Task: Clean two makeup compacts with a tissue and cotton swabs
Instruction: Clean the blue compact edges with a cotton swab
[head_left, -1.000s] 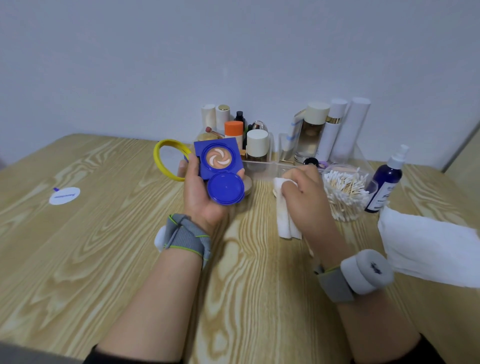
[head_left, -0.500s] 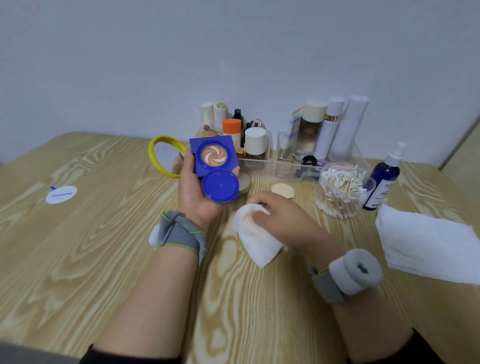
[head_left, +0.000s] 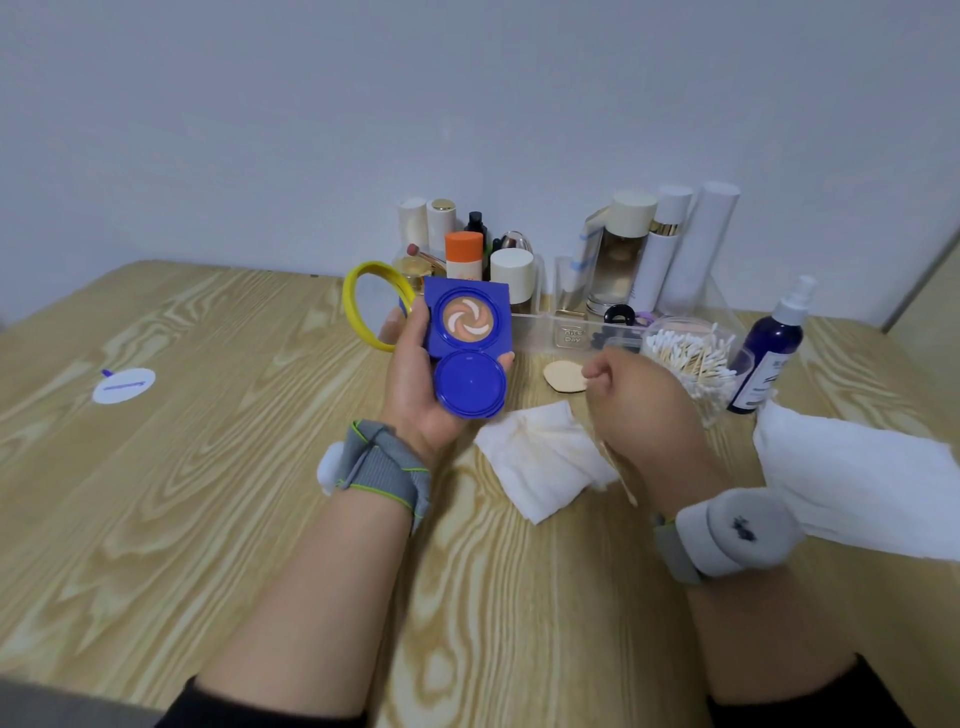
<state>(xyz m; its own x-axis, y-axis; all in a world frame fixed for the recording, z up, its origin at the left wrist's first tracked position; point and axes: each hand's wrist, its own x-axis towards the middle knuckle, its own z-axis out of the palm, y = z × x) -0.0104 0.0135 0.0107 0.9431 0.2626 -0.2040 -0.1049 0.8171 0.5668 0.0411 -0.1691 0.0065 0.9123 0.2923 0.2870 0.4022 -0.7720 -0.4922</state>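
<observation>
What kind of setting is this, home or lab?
Likely a home dressing table: wooden table against a plain wall, clear organizer full of cosmetic bottles, jar of cotton swabs.

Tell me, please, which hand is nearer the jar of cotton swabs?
Right. The right hand, pinching a cotton swab, is just beside the jar; the left hand holds the blue compact farther left.

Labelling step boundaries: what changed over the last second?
The right hand brought the tissue toward the person, let it go on the table, and now pinches a swab. The left hand holds the open compact as before; the swab jar has not moved.
</observation>
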